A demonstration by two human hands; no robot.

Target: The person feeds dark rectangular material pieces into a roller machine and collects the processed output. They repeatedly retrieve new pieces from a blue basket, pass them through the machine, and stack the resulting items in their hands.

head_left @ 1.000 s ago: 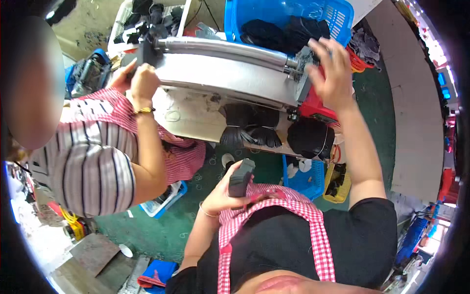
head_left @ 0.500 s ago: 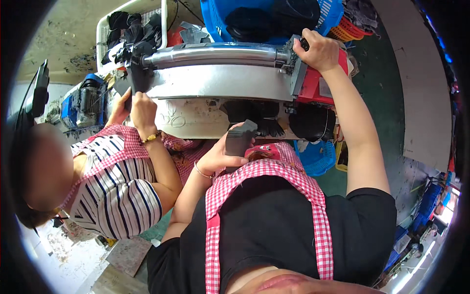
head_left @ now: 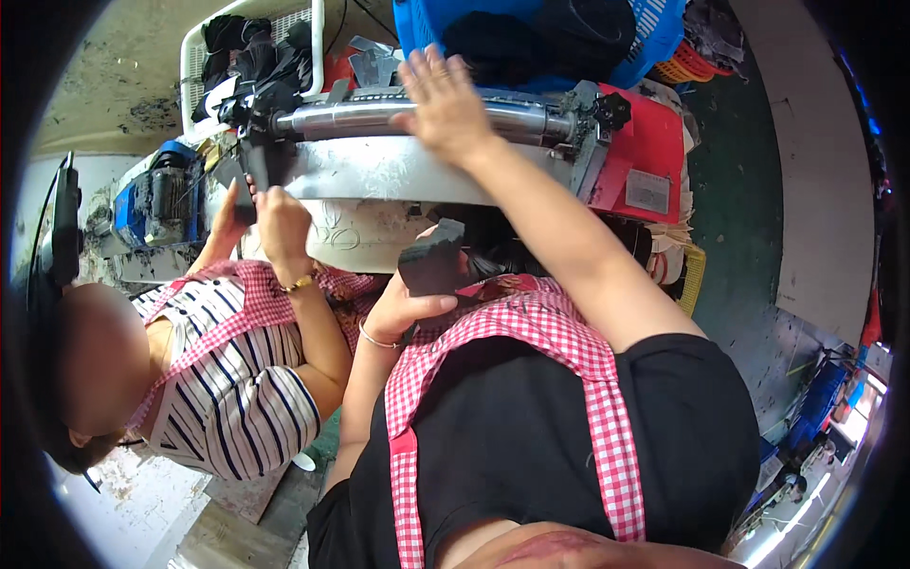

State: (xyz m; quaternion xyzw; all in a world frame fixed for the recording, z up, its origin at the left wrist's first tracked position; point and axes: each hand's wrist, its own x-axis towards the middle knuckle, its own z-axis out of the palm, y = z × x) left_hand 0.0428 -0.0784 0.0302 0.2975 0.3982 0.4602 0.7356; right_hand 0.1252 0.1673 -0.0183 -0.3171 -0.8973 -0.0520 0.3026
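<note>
Reach, presumably; right hand (head_left: 453, 112), fingers spread, across steel roller (head_left: 341, 117); left hand (head_left: 409, 302) grips black stack (head_left: 431, 260); next move likely needs clearance.

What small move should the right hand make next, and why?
Probably ease the right hand toward the black stack in the left hand: its open fingers extend across the metal roller, with nothing visible in them.

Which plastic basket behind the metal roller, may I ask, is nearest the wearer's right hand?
The blue plastic basket, top centre; the white plastic basket is farther left, the orange basket farther right.
</note>
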